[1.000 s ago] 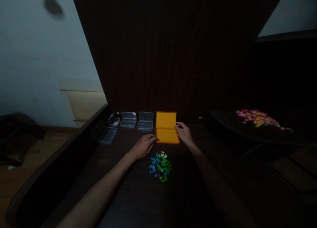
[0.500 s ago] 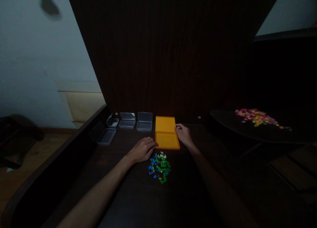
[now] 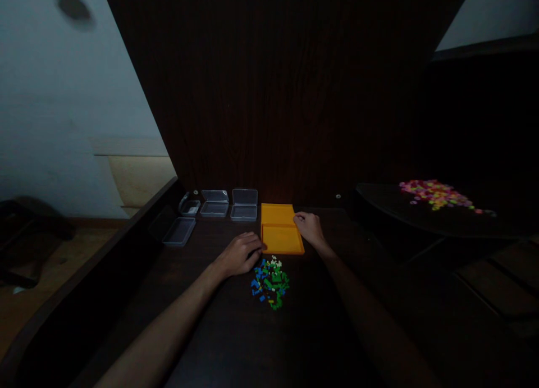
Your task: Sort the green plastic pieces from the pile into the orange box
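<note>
A yellow plastic box [image 3: 283,241] lies on the dark tabletop with its lid [image 3: 277,214] unfolded at the back; no pieces show inside. My left hand [image 3: 241,254] rests against the box's front left corner, its fingers curled there. On the other side, my right hand [image 3: 310,228] pinches the right edge of the lid near the hinge. Just in front of the box is a loose pile of small building bricks [image 3: 272,281], mostly blue and green, with some white and yellow ones. My left fingertips are close to the pile.
Several clear plastic cases with open lids, among them one case [image 3: 244,211] beside the yellow box, stand at the back left. A raised side board [image 3: 105,264] borders the left. Colourful small pieces [image 3: 435,194] lie heaped on a dark surface at right. A dark panel rises behind.
The yellow lid's top edge has dropped, so the lid looks shorter. My right hand has stayed on its edge, and my left hand remains at the box corner. The view has shifted slightly.
</note>
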Demonstrator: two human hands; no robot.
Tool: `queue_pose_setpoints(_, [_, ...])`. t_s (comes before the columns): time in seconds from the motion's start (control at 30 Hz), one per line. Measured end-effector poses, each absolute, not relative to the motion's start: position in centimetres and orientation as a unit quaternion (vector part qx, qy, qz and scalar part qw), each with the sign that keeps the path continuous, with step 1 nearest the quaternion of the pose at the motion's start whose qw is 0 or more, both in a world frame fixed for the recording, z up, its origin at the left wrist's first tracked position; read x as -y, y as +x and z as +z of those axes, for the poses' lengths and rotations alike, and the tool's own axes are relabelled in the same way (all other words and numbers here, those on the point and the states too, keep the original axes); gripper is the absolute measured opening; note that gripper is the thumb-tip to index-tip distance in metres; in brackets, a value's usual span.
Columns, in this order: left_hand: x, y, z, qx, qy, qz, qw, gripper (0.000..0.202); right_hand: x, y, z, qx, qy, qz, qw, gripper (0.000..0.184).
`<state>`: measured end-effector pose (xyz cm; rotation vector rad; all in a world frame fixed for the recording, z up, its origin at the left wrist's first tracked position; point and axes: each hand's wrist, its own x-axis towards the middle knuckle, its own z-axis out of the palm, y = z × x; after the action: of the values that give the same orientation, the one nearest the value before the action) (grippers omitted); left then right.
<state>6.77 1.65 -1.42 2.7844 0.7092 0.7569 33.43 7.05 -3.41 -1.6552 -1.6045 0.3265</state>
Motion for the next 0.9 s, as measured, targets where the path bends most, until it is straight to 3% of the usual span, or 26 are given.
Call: queue_pose_setpoints(0.9, [-1.33, 6.84, -1.5, -0.276, 0.908, 0.303, 0.089, 0.025, -6.81, 33.82, -3.97, 0.581, -0.659, 0.168, 0.446, 0.031])
